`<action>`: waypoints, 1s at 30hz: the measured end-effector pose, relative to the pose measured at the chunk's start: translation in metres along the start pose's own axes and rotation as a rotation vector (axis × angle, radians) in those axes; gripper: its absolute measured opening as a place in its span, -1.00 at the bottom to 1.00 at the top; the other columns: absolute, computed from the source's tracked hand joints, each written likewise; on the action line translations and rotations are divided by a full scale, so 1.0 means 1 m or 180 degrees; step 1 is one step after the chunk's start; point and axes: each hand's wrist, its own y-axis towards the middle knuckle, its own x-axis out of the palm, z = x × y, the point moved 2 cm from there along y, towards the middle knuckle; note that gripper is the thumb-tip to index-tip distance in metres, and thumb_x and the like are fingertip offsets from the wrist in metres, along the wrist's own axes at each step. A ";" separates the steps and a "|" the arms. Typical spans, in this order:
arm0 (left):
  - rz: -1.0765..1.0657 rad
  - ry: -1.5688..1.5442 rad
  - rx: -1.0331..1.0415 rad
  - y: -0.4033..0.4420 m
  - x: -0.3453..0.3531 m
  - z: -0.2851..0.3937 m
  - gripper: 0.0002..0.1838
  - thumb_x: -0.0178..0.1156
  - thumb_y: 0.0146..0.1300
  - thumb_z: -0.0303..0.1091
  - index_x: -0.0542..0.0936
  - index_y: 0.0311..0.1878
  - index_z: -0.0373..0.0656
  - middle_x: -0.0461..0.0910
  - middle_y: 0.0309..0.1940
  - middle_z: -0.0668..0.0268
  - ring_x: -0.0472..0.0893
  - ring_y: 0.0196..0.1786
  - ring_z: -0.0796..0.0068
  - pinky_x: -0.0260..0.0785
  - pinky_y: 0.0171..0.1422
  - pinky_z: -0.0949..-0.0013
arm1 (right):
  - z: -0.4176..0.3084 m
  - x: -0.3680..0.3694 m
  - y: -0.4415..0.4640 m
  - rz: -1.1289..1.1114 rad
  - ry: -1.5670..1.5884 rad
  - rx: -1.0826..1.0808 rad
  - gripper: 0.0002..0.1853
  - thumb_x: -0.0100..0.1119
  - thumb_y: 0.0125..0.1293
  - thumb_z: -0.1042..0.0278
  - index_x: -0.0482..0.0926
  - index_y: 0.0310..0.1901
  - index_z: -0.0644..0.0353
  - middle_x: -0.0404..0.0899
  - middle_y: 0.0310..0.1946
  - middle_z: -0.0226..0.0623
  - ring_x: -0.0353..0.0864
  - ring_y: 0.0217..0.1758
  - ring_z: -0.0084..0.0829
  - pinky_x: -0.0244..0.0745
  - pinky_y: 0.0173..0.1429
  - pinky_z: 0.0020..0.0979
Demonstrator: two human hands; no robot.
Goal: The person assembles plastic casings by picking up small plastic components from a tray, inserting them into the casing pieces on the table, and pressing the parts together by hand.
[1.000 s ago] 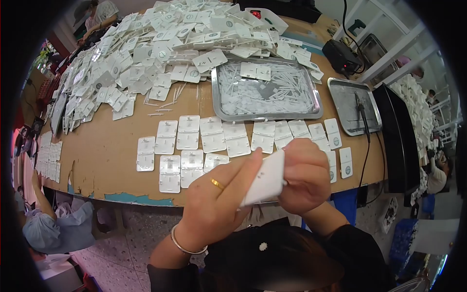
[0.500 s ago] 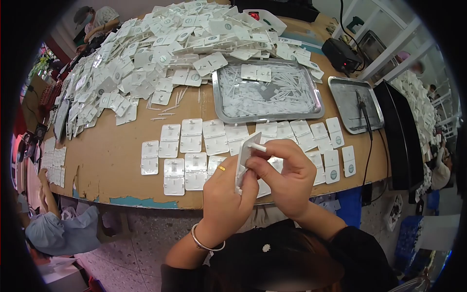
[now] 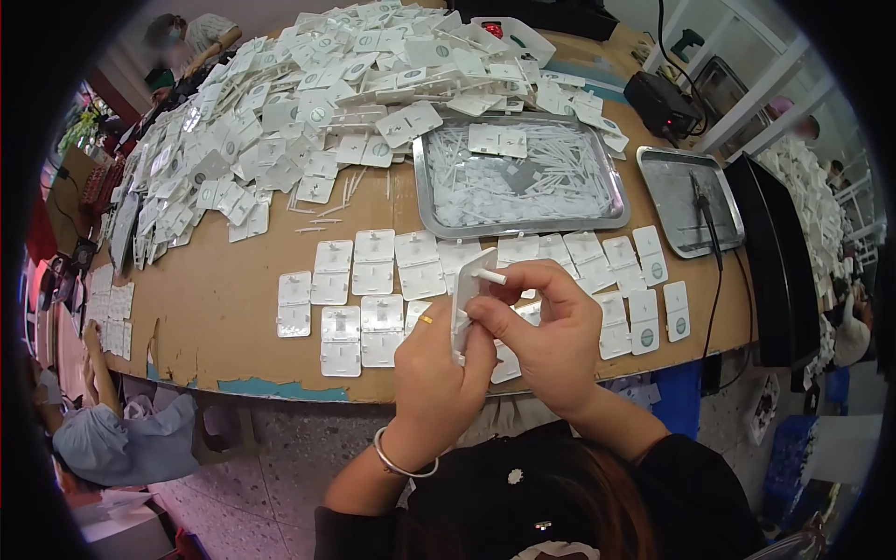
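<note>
My left hand (image 3: 431, 364), with a yellow ring and a bracelet at the wrist, grips a white plastic panel (image 3: 474, 264) upright and nearly edge-on. A short white rod (image 3: 491, 276) juts from the panel's right side. My right hand (image 3: 555, 341) is closed in a pinch, thumb tip against that side below the rod; whatever lies between its fingers is hidden. Around my hands, rows of white hinged panels (image 3: 341, 339) lie on the cardboard-covered table (image 3: 224, 308), some behind my hands. Several at the right carry a round green-grey label (image 3: 680, 325).
A metal tray (image 3: 523, 227) holds white rods and small clear pieces, with one panel on top. Behind it rises a large heap of panels (image 3: 317, 103). At right are a smaller tray (image 3: 661, 210) with a corded tool (image 3: 702, 210) and a black box (image 3: 658, 103). Other people sit at left.
The whole view has shifted slightly to the right. Both hands keep almost the same hold, with the panel turned a little and my right thumb slightly higher on it.
</note>
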 end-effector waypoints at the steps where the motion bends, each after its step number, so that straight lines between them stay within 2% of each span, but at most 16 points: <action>1: 0.0046 0.0178 0.0189 0.001 0.001 0.000 -0.80 0.10 0.18 -0.52 0.49 -0.12 -0.36 0.54 -0.36 0.02 0.58 -0.34 0.05 0.41 -0.33 0.20 | -0.001 0.001 0.000 0.0068 -0.0002 -0.0040 -0.77 0.41 0.05 0.47 0.61 -0.25 0.28 0.58 -0.35 -0.35 0.52 -0.28 -0.63 0.46 -0.18 -0.56; 4: 0.0176 0.0606 0.0632 0.004 0.002 0.001 -0.73 0.10 0.18 -0.54 0.47 -0.04 -0.38 0.54 -0.29 -0.01 0.58 -0.30 0.02 0.43 -0.28 0.19 | 0.007 0.000 0.001 -0.0052 -0.0125 -0.0186 -0.74 0.41 0.05 0.48 0.61 -0.21 0.29 0.59 -0.35 -0.37 0.52 -0.28 -0.62 0.47 -0.18 -0.57; 6: 0.0266 0.0747 0.0758 0.003 0.002 -0.001 -0.70 0.10 0.17 -0.55 0.47 0.00 -0.39 0.54 -0.26 -0.02 0.58 -0.27 0.00 0.44 -0.24 0.18 | 0.004 0.000 0.005 -0.0198 0.0286 0.0341 -0.74 0.41 0.05 0.48 0.60 -0.21 0.31 0.59 -0.36 -0.37 0.53 -0.28 -0.62 0.48 -0.18 -0.58; 10: 0.0082 0.0436 0.0427 0.001 -0.001 -0.001 -0.70 0.10 0.16 -0.56 0.47 -0.01 -0.39 0.54 -0.26 -0.01 0.59 -0.25 0.01 0.44 -0.24 0.19 | 0.003 -0.003 0.014 -0.0599 0.0838 0.1002 -0.77 0.38 0.07 0.50 0.58 -0.23 0.32 0.59 -0.38 -0.37 0.53 -0.28 -0.62 0.48 -0.18 -0.58; 13: 0.0060 0.0285 0.0308 0.001 -0.002 -0.001 -0.71 0.10 0.16 -0.56 0.49 -0.02 -0.39 0.55 -0.27 0.01 0.59 -0.25 0.04 0.45 -0.24 0.21 | -0.001 -0.003 0.017 -0.0767 0.1001 0.1039 -0.76 0.39 0.08 0.48 0.56 -0.24 0.32 0.59 -0.37 -0.34 0.53 -0.28 -0.63 0.47 -0.18 -0.57; 16: 0.0023 0.0098 0.0106 0.000 -0.002 -0.002 -0.74 0.10 0.17 -0.55 0.50 -0.04 -0.38 0.55 -0.30 0.03 0.61 -0.31 0.10 0.45 -0.27 0.22 | 0.003 -0.004 0.016 -0.0829 0.0648 0.0844 -0.75 0.41 0.07 0.45 0.56 -0.25 0.31 0.58 -0.37 -0.36 0.53 -0.27 -0.63 0.47 -0.19 -0.57; 19: 0.0039 -0.0248 -0.0082 0.001 -0.003 0.000 -0.77 0.08 0.20 -0.54 0.50 -0.07 -0.38 0.55 -0.34 0.05 0.63 -0.41 0.19 0.45 -0.36 0.26 | 0.007 -0.001 0.014 -0.0662 0.0721 0.0786 -0.72 0.43 0.04 0.43 0.56 -0.24 0.31 0.58 -0.39 -0.37 0.53 -0.27 -0.63 0.46 -0.19 -0.57; 21: 0.0121 -0.0725 -0.0340 0.003 0.001 0.002 -0.79 0.06 0.22 -0.53 0.50 -0.10 -0.38 0.55 -0.38 0.07 0.63 -0.48 0.26 0.45 -0.42 0.30 | 0.006 0.002 0.011 -0.0352 0.0319 0.0398 -0.74 0.43 0.04 0.44 0.58 -0.26 0.30 0.57 -0.39 -0.37 0.53 -0.27 -0.62 0.46 -0.19 -0.57; 24: 0.0277 -0.0379 0.0039 0.002 0.005 -0.006 -0.82 0.05 0.24 -0.51 0.50 -0.13 -0.39 0.56 -0.41 0.09 0.64 -0.50 0.32 0.44 -0.50 0.35 | 0.005 0.006 0.007 -0.0104 0.0012 -0.0153 -0.78 0.42 0.03 0.47 0.61 -0.29 0.29 0.57 -0.37 -0.35 0.54 -0.27 -0.59 0.45 -0.18 -0.56; 25: 0.0219 -0.0344 -0.0013 0.002 0.004 -0.007 -0.82 0.05 0.24 -0.50 0.50 -0.14 -0.39 0.56 -0.41 0.10 0.64 -0.50 0.33 0.45 -0.49 0.35 | 0.005 0.007 0.006 -0.0054 -0.0041 -0.0333 -0.80 0.42 0.02 0.48 0.62 -0.30 0.29 0.58 -0.36 -0.34 0.54 -0.27 -0.58 0.45 -0.18 -0.55; 28: 0.0038 -0.0311 -0.0165 0.003 -0.001 -0.008 -0.83 0.06 0.25 -0.49 0.50 -0.16 -0.39 0.56 -0.43 0.11 0.65 -0.48 0.33 0.46 -0.48 0.35 | 0.007 0.000 0.013 -0.0286 -0.0653 -0.0950 -0.84 0.41 0.02 0.51 0.63 -0.35 0.30 0.57 -0.33 -0.32 0.54 -0.28 -0.55 0.46 -0.20 -0.54; 30: -0.0066 -0.0372 -0.0274 0.003 -0.002 -0.008 -0.83 0.06 0.25 -0.48 0.49 -0.16 -0.39 0.57 -0.42 0.11 0.65 -0.48 0.33 0.46 -0.48 0.35 | 0.008 -0.002 0.014 -0.0357 -0.0552 -0.0618 -0.83 0.41 0.02 0.52 0.62 -0.34 0.31 0.55 -0.33 -0.33 0.53 -0.29 -0.57 0.48 -0.25 -0.55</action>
